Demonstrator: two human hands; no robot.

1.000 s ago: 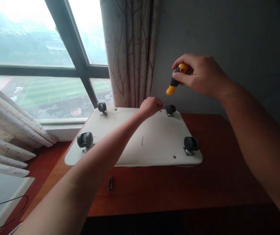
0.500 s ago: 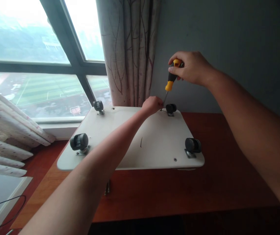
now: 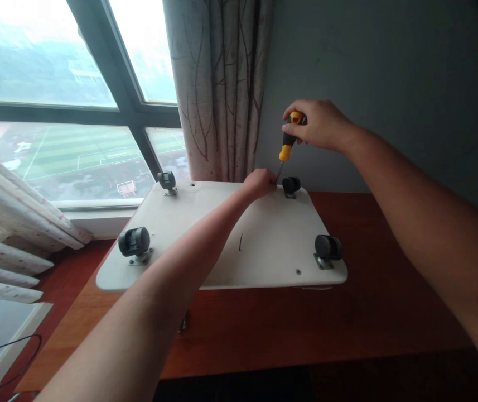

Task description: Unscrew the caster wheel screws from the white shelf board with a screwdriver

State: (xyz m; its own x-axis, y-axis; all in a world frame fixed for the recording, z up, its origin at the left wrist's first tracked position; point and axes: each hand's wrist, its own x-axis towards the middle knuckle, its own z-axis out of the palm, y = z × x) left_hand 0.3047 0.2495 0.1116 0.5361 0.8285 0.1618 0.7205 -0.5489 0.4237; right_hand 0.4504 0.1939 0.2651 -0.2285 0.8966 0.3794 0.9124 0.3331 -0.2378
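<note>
My right hand (image 3: 316, 124) grips a yellow-and-black screwdriver (image 3: 288, 139) by its handle, the shaft slanting down to the far edge of a white board (image 3: 264, 240). Close by the shaft's lower end is my left hand (image 3: 260, 182), its fingers curled low over the board; what they hold, if anything, is hidden. The screwdriver's tip is hidden beside those fingers. Just right of it stands a black caster (image 3: 291, 185) on a metal plate. Other black casters sit at the near right (image 3: 328, 247), near left (image 3: 134, 242) and far left (image 3: 166, 180) corners.
The board lies on a reddish-brown wooden table (image 3: 239, 335). Metal screws (image 3: 183, 324) lie on the table, partly behind my left forearm. A curtain (image 3: 222, 84) and a grey wall (image 3: 368, 84) stand behind, with a window (image 3: 54, 156) at left.
My right hand and the screwdriver have moved down and slightly left. My left hand has dropped slightly and stays at the board's far edge.
</note>
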